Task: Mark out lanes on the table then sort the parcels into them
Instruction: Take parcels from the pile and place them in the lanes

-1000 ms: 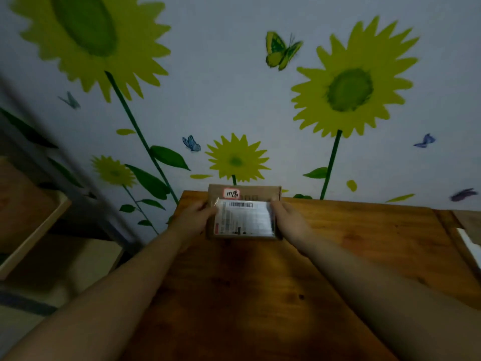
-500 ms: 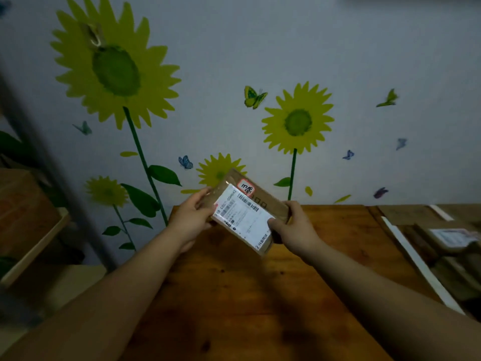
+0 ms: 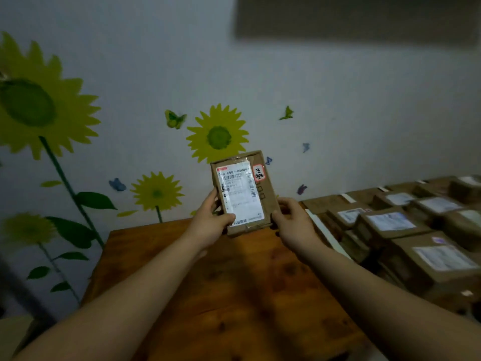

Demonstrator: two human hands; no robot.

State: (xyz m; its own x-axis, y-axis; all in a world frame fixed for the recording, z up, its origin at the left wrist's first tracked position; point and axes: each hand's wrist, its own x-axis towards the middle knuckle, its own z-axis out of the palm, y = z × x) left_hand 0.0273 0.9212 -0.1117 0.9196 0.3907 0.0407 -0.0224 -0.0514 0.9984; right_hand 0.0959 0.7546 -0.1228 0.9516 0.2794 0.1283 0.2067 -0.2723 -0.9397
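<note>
A small brown cardboard parcel [image 3: 263,186] with a white shipping label and a red-rimmed sticker is held upright above the far end of the wooden table [image 3: 234,295]. My left hand [image 3: 210,225] grips its lower left edge, thumb across the label's bottom corner. My right hand [image 3: 291,222] grips its lower right edge. The label faces me, long side vertical. A white tape strip [image 3: 325,230] runs along the table to the right of my right hand.
Several labelled brown parcels [image 3: 406,230] lie packed in rows on the right, beyond the tape strip. A white wall with sunflower and butterfly stickers [image 3: 217,136] stands directly behind the table. The table's left edge drops off to the floor.
The parcel was lifted off the table's far edge, turned from flat and landscape to upright, and carried to the right. The view swung right, bringing the rows of parcels into sight.
</note>
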